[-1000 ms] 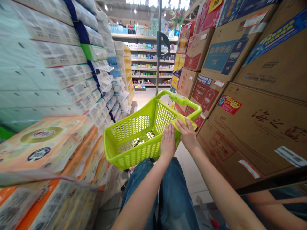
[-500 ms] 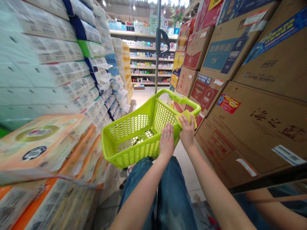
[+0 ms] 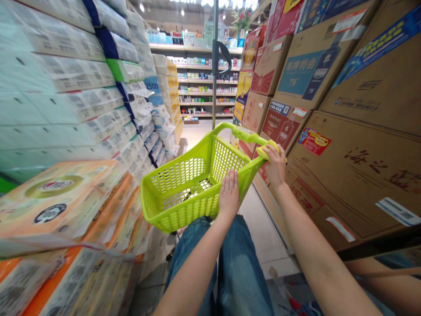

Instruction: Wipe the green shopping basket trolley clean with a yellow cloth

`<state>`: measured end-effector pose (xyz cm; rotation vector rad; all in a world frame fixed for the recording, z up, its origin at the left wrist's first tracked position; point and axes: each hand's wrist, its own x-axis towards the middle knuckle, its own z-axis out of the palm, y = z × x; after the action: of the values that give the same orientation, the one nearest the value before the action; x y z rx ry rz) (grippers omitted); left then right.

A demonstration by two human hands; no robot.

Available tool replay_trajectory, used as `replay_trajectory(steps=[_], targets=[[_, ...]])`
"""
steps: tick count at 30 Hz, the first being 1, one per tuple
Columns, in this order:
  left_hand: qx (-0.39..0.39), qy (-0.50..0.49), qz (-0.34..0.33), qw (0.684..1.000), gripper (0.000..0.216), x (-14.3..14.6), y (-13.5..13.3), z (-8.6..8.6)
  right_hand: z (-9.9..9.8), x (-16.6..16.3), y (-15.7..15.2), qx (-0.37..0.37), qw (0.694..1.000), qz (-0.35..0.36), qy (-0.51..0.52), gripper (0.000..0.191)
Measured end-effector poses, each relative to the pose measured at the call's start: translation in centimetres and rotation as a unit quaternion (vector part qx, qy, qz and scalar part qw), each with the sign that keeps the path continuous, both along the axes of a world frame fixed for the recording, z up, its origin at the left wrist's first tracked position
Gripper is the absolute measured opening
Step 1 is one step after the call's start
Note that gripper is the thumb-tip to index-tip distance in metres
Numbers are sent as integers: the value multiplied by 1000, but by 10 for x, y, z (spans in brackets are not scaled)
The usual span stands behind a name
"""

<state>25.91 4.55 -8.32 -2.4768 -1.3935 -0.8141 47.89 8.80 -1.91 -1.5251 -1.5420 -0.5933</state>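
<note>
The yellow-green plastic shopping basket (image 3: 179,210), with many small holes in its walls, is in front of the person. Its long axis goes obliquely, from near left to far right, and at the far-right end is its curved yellow-green handle (image 3: 246,135).

The right hand (image 3: 275,165) is the nearer one to this handle. With bent fingers it holds a bright yellow cloth (image 3: 264,152) and presses it on the handle's right end, where the bar turns down toward the near rim. So the rest of the bar lies to the left of this hand and a little farther away; I think this direction is the most important relation here.

The left hand (image 3: 229,194) lies flat on the near long rim, with its fingers straight and close together; its thumb I cannot see. It is apart from the cloth.

Under the near wall are the knees in blue jeans (image 3: 194,254); whether they touch the basket, I cannot tell. On the right side stand brown cardboard boxes (image 3: 358,162).
</note>
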Motion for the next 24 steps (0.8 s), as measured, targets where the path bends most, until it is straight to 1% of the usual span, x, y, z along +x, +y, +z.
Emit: replay_trajectory(steps=[2, 4, 7, 9, 10, 11, 13, 16, 19, 21, 23, 24], targets=[[3, -8, 1, 1000, 79, 1, 1, -2, -5, -16, -2, 8, 999, -16, 29, 56], [8, -11, 3, 1000, 78, 2, 1, -5, -15, -42, -10, 2, 999, -24, 38, 60], [18, -9, 10, 1000, 74, 3, 2, -8, -34, -84, -27, -29, 999, 3, 19, 63], [22, -6, 12, 1000, 70, 4, 3, -8, -44, -102, -37, -48, 998, 30, -4, 62], [22, -4, 13, 1000, 70, 4, 2, -8, -47, -106, -40, -57, 997, 41, -18, 62], [21, -3, 12, 1000, 70, 3, 2, -7, -47, -106, -42, -66, 996, 49, -35, 62], [20, -1, 9, 1000, 72, 3, 2, -6, -43, -95, -42, -87, 991, 67, -75, 62], [19, -1, 5, 1000, 75, 1, 1, -4, -26, -60, -32, -98, 986, 72, -117, 60], [12, 0, 0, 1000, 79, 0, 1, -2, -8, -22, -18, -77, 991, 32, -103, 59], [7, 1, -4, 1000, 81, -1, 0, -1, 1, -5, -10, -64, 994, 8, -83, 60], [5, -2, -3, 1000, 81, 0, 0, -2, 3, -2, -4, -53, 997, -10, -57, 58], [6, -4, -2, 1000, 80, 0, 0, -2, 2, -5, -3, -46, 998, -21, -41, 57]])
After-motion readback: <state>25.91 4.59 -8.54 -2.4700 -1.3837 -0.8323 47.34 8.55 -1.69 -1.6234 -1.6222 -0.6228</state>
